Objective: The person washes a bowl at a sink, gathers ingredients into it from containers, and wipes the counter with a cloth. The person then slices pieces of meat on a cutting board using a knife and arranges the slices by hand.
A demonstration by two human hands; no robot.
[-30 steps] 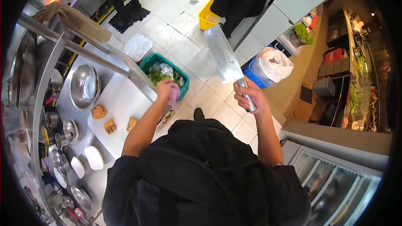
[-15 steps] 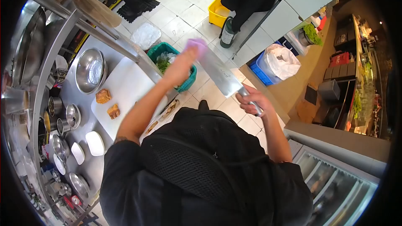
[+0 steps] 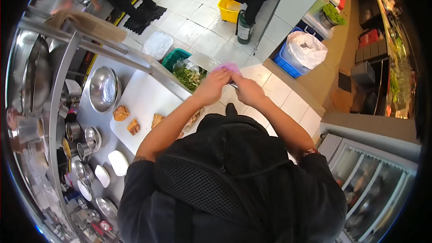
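Observation:
Both hands meet in front of my body, over the floor beside the counter. My left hand (image 3: 212, 89) is closed on a pink cloth (image 3: 228, 68), which is bunched against the knife near its handle. My right hand (image 3: 249, 91) grips the handle of a broad-bladed kitchen knife (image 3: 203, 61); the blade points away to the left, and part of it is covered by the cloth and fingers. Left of my forearm, browned chunks of meat (image 3: 120, 113) lie on a white cutting board (image 3: 141, 94).
A teal bin (image 3: 167, 59) of leafy scraps stands by the counter's end. Metal bowls (image 3: 102, 87) and white dishes (image 3: 118, 163) sit on the counter at left. A blue bin (image 3: 286, 61) with a white bag is at right. Two other people stand ahead near a yellow bucket (image 3: 227, 10).
My hands have come together as the cloth moved from the blade's far end to near the handle. The blade has swung left, and my right hand has moved up and left.

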